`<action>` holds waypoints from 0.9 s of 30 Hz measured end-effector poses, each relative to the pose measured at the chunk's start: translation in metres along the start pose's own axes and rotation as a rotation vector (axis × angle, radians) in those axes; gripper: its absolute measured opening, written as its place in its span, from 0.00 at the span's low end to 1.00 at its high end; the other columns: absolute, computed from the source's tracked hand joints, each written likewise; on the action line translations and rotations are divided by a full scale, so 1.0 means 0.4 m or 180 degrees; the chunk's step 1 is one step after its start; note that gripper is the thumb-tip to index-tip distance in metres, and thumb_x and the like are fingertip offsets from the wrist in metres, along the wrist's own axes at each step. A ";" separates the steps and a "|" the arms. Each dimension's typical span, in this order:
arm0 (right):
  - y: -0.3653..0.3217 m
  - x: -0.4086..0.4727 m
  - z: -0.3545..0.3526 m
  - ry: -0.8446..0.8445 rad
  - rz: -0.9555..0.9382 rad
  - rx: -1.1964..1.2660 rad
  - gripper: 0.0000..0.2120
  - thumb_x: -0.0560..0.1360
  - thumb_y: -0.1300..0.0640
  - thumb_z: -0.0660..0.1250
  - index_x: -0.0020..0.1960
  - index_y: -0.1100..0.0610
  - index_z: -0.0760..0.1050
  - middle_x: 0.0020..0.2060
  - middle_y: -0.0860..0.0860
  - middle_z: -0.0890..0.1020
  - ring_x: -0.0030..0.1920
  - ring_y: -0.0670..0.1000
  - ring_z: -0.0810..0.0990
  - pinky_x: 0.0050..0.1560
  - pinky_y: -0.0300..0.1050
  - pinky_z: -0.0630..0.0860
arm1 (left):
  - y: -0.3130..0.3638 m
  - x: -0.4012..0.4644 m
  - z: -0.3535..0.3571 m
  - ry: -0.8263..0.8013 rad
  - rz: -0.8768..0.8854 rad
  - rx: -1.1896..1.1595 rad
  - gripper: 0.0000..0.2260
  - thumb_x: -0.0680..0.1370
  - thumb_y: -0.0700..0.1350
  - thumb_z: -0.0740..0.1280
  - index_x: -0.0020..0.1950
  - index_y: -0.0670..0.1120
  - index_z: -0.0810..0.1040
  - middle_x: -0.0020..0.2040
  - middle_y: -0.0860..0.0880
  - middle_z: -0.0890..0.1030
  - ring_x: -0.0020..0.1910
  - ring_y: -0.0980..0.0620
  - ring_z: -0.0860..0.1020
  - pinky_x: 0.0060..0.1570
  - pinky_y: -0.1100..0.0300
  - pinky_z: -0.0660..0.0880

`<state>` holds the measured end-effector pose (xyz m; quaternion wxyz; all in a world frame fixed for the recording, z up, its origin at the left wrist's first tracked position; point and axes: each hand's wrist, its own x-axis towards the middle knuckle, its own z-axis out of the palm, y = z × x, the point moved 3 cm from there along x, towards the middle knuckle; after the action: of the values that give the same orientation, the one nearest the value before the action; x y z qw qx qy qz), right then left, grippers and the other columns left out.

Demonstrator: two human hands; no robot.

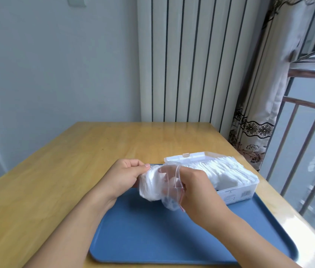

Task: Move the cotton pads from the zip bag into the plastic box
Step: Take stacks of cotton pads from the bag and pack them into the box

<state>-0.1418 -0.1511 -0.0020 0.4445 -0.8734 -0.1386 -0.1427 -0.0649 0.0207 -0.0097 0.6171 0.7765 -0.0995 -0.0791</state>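
Head view: I'm watching the left hand pinching pads inside the bag, right fingers closed on its mouth, above the tray; pulling hard is risking spills beside the box.

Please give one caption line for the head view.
Both hands, left hand and right hand, hold zip bag of cotton pads beside open plastic box.

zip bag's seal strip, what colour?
Red, on an otherwise clear zip bag; the strip runs by the right hand. Head view, the only one.
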 end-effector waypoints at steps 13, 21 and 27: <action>-0.009 0.008 0.003 -0.0264 -0.0426 -0.0583 0.20 0.71 0.71 0.61 0.56 0.55 0.81 0.38 0.50 0.83 0.36 0.53 0.81 0.44 0.55 0.83 | 0.028 -0.024 0.015 -0.0327 -0.0053 -0.0058 0.13 0.81 0.43 0.67 0.36 0.41 0.81 0.36 0.44 0.83 0.34 0.50 0.80 0.41 0.60 0.78; -0.011 0.008 0.012 -0.0498 0.0135 -0.0391 0.13 0.70 0.59 0.70 0.53 0.51 0.76 0.33 0.48 0.77 0.30 0.47 0.71 0.30 0.46 0.71 | 0.021 -0.038 0.037 -0.0656 -0.0183 -0.0230 0.14 0.82 0.46 0.66 0.38 0.43 0.82 0.39 0.43 0.84 0.38 0.48 0.82 0.42 0.60 0.79; 0.005 -0.006 0.021 -0.0051 -0.0077 -0.0591 0.20 0.72 0.58 0.73 0.60 0.45 0.73 0.39 0.49 0.83 0.29 0.47 0.77 0.30 0.46 0.79 | 0.010 -0.023 0.042 -0.0091 -0.0260 -0.0298 0.14 0.83 0.45 0.63 0.42 0.40 0.81 0.36 0.44 0.82 0.32 0.49 0.81 0.37 0.59 0.81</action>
<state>-0.1421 -0.1458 -0.0092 0.3587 -0.9103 -0.1388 -0.1533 -0.0780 0.0064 -0.0096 0.6475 0.7491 -0.0727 -0.1198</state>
